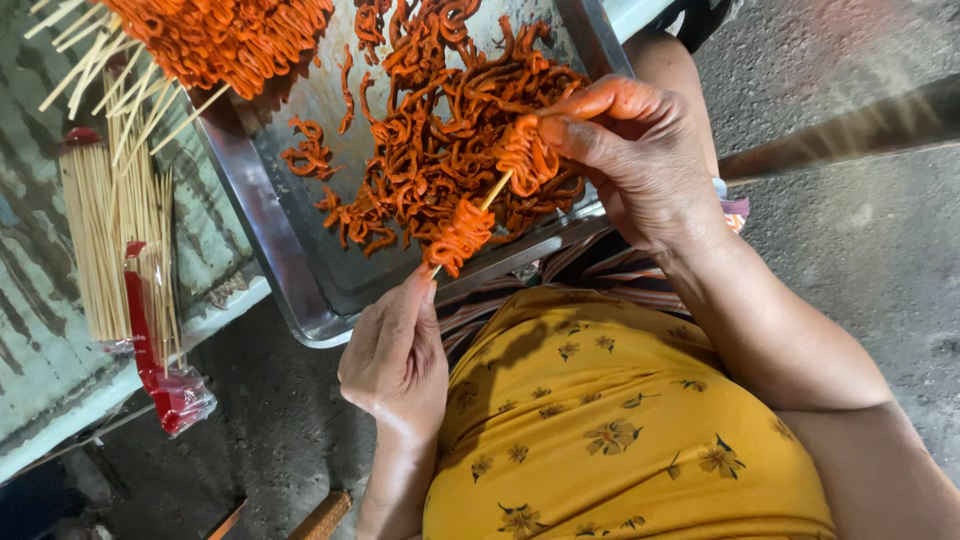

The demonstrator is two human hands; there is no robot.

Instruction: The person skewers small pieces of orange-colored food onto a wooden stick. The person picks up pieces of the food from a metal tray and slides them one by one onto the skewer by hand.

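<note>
A: What sits in the metal tray [268, 235]?

B: A loose heap of orange marinated meat strips [430, 150] — curled, wet-looking, piled toward the tray's near right part. A few strays lie apart on the bare metal at its left. At the tray's far left corner rests a stack of finished skewers [215, 40], their pale stick ends fanning out past the rim.

A: And the hands?

B: The right hand [640, 160], stained orange, is pinched shut on a bunch of meat at the upper end of a bamboo skewer [492, 190]. The left hand [395, 350] is closed on the skewer's lower tip, thumb and fingers together just below a second clump of threaded meat [462, 235]. The skewer slants between the two hands, held over the tray's near edge.

A: What else is around?

B: Left of the tray lies a bundle of bare bamboo sticks [95, 240], partly in a clear plastic bag with red trim [165, 385] that hangs over the edge. Nothing stands between the hands and the heap.

A: The surface?

B: A worn bench [40, 340] with patchy pale green paint — the tray juts over its edge toward the person. Below is rough grey concrete floor [870, 250]. The person wears a yellow flowered top [610, 430] over striped cloth, and a dark bar crosses the floor at the right.
</note>
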